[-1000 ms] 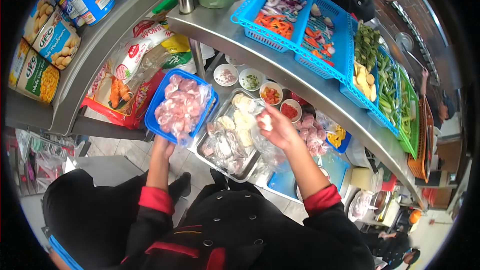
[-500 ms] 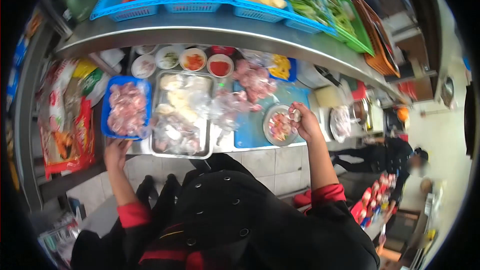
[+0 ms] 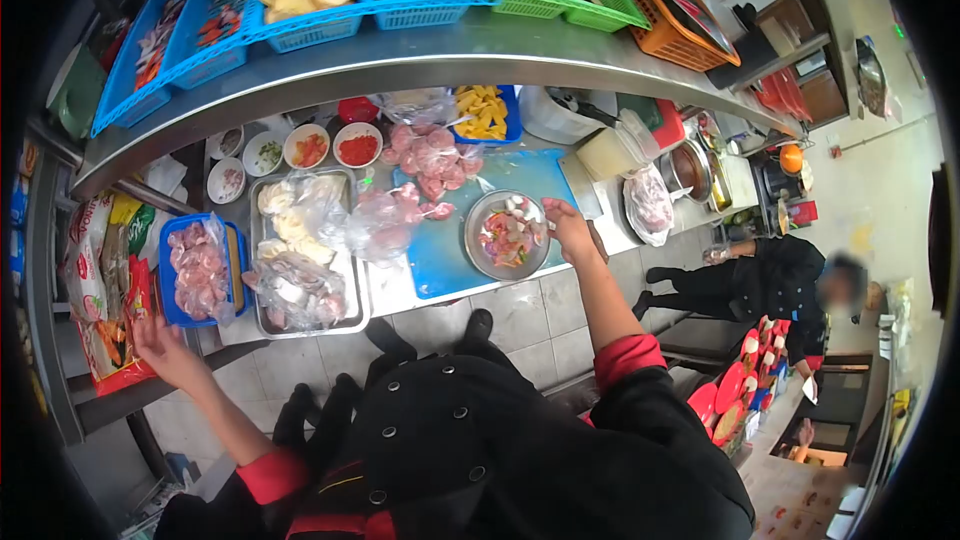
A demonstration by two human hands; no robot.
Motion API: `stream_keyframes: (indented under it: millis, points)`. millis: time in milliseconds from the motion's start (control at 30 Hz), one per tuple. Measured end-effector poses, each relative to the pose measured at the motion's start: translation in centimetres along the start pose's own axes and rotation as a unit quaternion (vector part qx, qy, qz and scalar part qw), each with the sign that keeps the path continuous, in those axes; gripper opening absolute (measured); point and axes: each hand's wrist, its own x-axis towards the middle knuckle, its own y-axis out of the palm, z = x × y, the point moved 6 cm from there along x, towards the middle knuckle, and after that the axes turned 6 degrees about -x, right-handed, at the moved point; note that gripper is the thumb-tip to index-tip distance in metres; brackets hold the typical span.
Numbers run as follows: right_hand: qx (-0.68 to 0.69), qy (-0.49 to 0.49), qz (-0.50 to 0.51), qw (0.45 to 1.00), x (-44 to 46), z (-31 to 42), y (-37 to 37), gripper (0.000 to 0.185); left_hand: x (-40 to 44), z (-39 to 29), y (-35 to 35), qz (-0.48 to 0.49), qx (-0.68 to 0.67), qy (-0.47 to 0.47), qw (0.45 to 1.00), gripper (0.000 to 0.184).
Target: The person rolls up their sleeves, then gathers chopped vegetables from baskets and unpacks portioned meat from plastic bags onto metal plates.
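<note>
My right hand [image 3: 572, 232] is at the right rim of a round metal bowl [image 3: 474, 258], its fingers bent slightly apart with nothing plain between them. Chopped red, green and whitish pieces [image 3: 508, 239] lie in the bowl, which stands on a blue cutting board [image 3: 435, 270]. My left hand [image 3: 167, 352] hangs in front of the counter with fingers spread, holding nothing. It is close to a red packet [image 3: 122, 365] and a blue tray [image 3: 243, 265] of raw meat. Between my hands are a metal tray [image 3: 362, 312] with bagged pale food and bags of pinkish meat [image 3: 382, 223].
Small bowls of chopped ingredients [image 3: 306, 146] line the back. Overhead, a steel shelf [image 3: 400, 70] carries baskets of vegetables [image 3: 420, 15]. A white container [image 3: 615, 150] and wrapped meat [image 3: 650, 202] stand to the right. A co-worker [image 3: 775, 280] stands further right; other dark-clad legs [image 3: 300, 410] show below.
My view has shifted right. The whitish piece pinched in my right hand no longer shows there, and whitish pieces show in the bowl. My left hand has left the blue tray's edge and opened.
</note>
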Motion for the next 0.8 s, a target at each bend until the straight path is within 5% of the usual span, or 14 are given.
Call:
stream_keyframes:
  millis: [100,167,200,233,267,300,433,500,600,800]
  points:
    - [0.021,0.004,0.017,1.0,-0.7,-3.7,-3.3,0.025,-9.9,-2.2,8.5,0.19,0.011,-0.052,0.98,0.024]
    - [0.003,-0.054,0.046,0.997,-0.8,-8.7,-5.3,0.017,-19.8,0.9,15.2,0.361,-0.055,-0.185,0.913,0.014]
    - [0.003,-0.021,0.067,0.998,-3.3,-8.5,-6.1,0.015,-25.2,-0.3,18.3,0.387,0.038,-0.263,0.883,0.013]
    - [0.023,-0.043,0.074,0.996,-4.9,-10.5,-7.0,0.016,-29.9,3.0,21.1,0.45,0.009,-0.213,0.867,0.015]
    - [-0.002,-0.028,0.095,0.995,-6.6,-11.4,-8.1,0.015,-34.2,5.2,23.4,0.483,0.034,-0.254,0.838,0.018]
    - [-0.015,-0.113,0.079,0.99,-5.0,-17.6,-8.4,0.015,-38.1,6.5,25.3,0.513,0.063,-0.292,0.805,0.021]
    - [-0.162,-0.07,0.035,0.984,-10.5,-19.2,-14.5,0.036,-46.3,9.2,30.2,0.528,0.141,-0.343,0.764,0.035]
    - [0.048,0.04,0.149,0.987,-12.1,-20.8,-16.2,0.041,-48.5,9.2,30.4,0.417,0.029,-0.47,0.778,0.044]
    - [0.139,0.037,0.179,0.973,-12.5,-20.8,-18.7,0.042,-49.2,9.3,30.8,0.42,-0.033,-0.491,0.762,0.05]
    - [0.147,0.014,0.245,0.958,-12.0,-13.9,-23.0,0.055,-53.4,-2.5,33.2,0.536,0.007,-0.457,0.71,0.039]
